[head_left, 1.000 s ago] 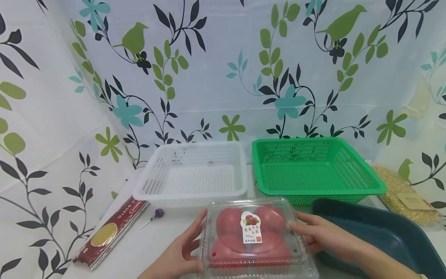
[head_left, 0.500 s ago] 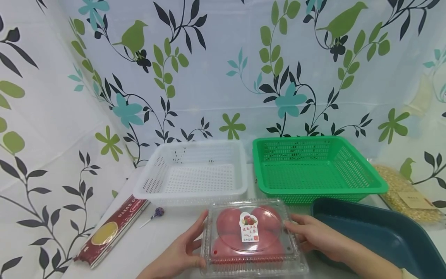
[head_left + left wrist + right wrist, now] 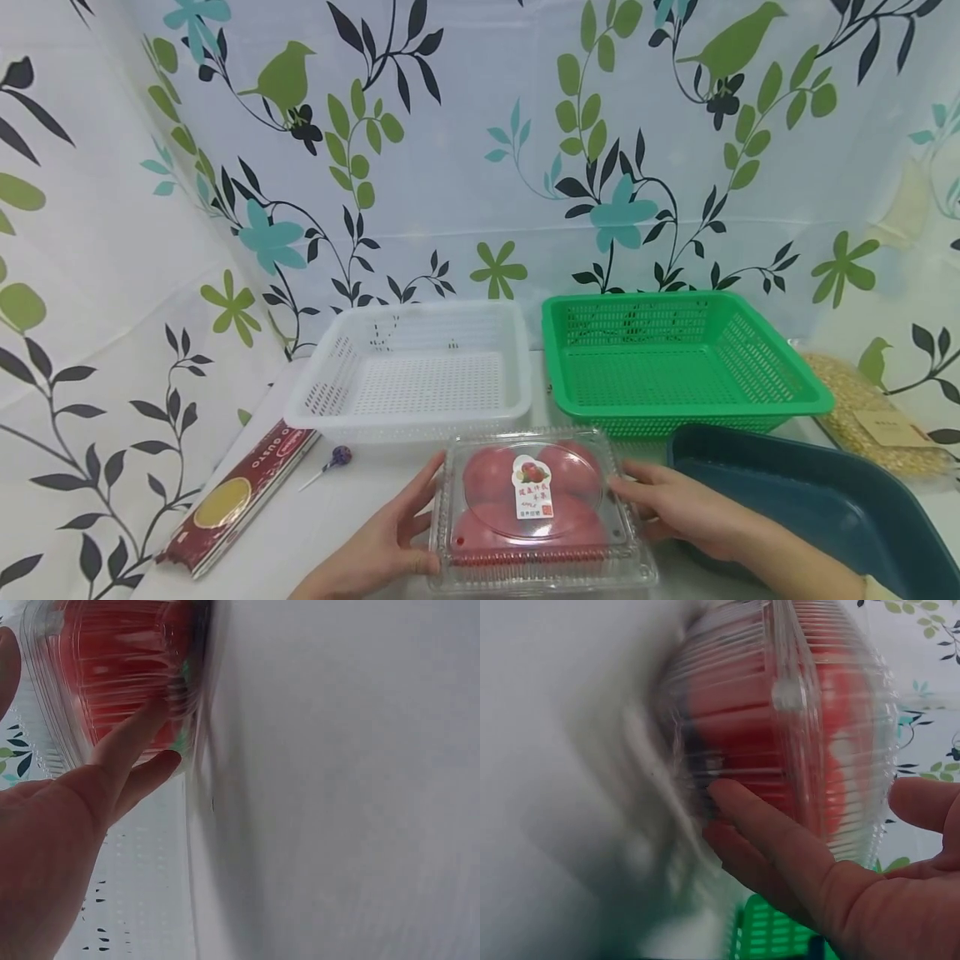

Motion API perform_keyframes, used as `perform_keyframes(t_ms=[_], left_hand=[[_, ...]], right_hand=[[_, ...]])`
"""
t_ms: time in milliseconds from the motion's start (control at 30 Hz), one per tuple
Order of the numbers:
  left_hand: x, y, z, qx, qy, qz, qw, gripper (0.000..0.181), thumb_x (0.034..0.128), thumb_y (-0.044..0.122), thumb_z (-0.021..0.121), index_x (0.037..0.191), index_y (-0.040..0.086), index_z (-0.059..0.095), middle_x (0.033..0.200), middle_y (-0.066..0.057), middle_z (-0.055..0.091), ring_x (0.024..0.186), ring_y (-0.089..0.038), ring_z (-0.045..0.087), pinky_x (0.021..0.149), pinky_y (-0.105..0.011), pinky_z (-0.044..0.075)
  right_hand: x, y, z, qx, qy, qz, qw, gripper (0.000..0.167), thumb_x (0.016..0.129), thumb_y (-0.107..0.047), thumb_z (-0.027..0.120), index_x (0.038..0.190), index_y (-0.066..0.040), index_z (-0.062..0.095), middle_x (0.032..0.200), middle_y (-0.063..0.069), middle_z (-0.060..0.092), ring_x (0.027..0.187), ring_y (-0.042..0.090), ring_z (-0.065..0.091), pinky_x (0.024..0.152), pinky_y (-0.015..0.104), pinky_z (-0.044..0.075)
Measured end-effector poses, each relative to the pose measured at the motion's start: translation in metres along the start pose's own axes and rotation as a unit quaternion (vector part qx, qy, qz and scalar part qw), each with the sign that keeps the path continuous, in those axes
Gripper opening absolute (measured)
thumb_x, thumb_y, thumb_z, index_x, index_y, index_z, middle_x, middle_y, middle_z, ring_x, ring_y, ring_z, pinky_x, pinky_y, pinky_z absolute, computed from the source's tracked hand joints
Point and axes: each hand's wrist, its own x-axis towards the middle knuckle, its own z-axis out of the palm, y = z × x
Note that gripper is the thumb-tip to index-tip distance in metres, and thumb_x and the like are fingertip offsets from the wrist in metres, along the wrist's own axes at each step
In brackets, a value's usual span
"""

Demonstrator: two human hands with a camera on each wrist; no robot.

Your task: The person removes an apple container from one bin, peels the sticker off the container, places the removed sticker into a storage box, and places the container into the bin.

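A clear plastic clamshell box of apples is at the front middle of the table, between my hands. A white label with a fruit picture is on its lid. My left hand holds the box's left side, thumb near the front corner. From the right, my right hand grips the rim, thumb on the lid edge. Both wrist views show fingertips against the ribbed side walls: left hand, right hand. Whether the box's base fully touches the table I cannot tell.
Behind stand a white basket and a green basket. A dark blue tray lies right, beside a bag of yellow grains. On the left are a red pasta packet and a lollipop. Patterned cloth hangs behind.
The box has shifted slightly left and looks a little smaller, lower or farther from the head camera. My right hand has moved left with it. Both hands keep their hold.
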Motion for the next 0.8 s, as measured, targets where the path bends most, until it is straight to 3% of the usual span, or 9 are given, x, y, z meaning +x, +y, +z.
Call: perform_keyframes(t_ms=[133, 233, 467, 633, 800], left_hand=[[0.001, 0.001, -0.001, -0.019, 0.004, -0.004, 0.9998, 0.108, 0.0878, 0.028, 0.08, 0.164, 0.029, 0.004, 0.165, -0.026, -0.003, 0.145, -0.052, 0.02, 0.108, -0.041, 0.043], [0.002, 0.003, 0.0, -0.03, 0.015, 0.008, 0.9994, 0.104, 0.0887, 0.028, 0.08, 0.164, 0.023, 0.008, 0.165, -0.027, -0.003, 0.145, -0.054, 0.015, 0.107, -0.046, 0.044], [0.007, 0.01, 0.002, 0.018, 0.095, 0.032, 0.9948, 0.094, 0.0921, 0.02, 0.077, 0.162, 0.011, 0.016, 0.166, -0.023, 0.007, 0.146, -0.051, 0.017, 0.108, -0.037, 0.042], [0.013, 0.013, 0.006, 0.074, 0.154, 0.062, 0.9834, 0.082, 0.0922, 0.01, 0.074, 0.16, 0.01, 0.027, 0.164, -0.016, 0.021, 0.148, -0.044, 0.019, 0.111, -0.036, 0.039], [0.022, 0.011, 0.013, 0.152, 0.189, 0.109, 0.9641, 0.074, 0.0908, 0.006, 0.074, 0.155, 0.01, 0.037, 0.161, -0.017, 0.029, 0.148, -0.026, 0.027, 0.112, -0.045, 0.036]], right_hand=[[-0.005, -0.006, -0.007, -0.012, -0.002, -0.008, 0.9999, 0.077, 0.107, -0.031, 0.05, 0.151, 0.018, 0.011, 0.143, 0.031, 0.046, 0.123, 0.041, 0.055, 0.089, 0.052, 0.056], [-0.008, -0.013, -0.012, -0.026, 0.008, -0.01, 0.9996, 0.076, 0.107, -0.031, 0.05, 0.152, 0.016, 0.011, 0.148, 0.035, 0.038, 0.125, 0.044, 0.054, 0.087, 0.052, 0.057], [-0.013, -0.036, -0.02, -0.085, 0.057, -0.032, 0.9942, 0.072, 0.105, -0.032, 0.057, 0.155, 0.006, 0.022, 0.15, 0.032, 0.037, 0.123, 0.038, 0.055, 0.09, 0.048, 0.056], [-0.011, -0.052, -0.016, -0.111, 0.076, -0.068, 0.9886, 0.067, 0.102, -0.033, 0.061, 0.153, 0.0, 0.032, 0.142, 0.022, 0.051, 0.12, 0.033, 0.058, 0.091, 0.042, 0.056], [-0.001, -0.062, -0.006, -0.13, 0.07, -0.118, 0.9819, 0.061, 0.1, -0.029, 0.066, 0.147, 0.0, 0.041, 0.134, 0.021, 0.056, 0.117, 0.035, 0.061, 0.091, 0.041, 0.057]])
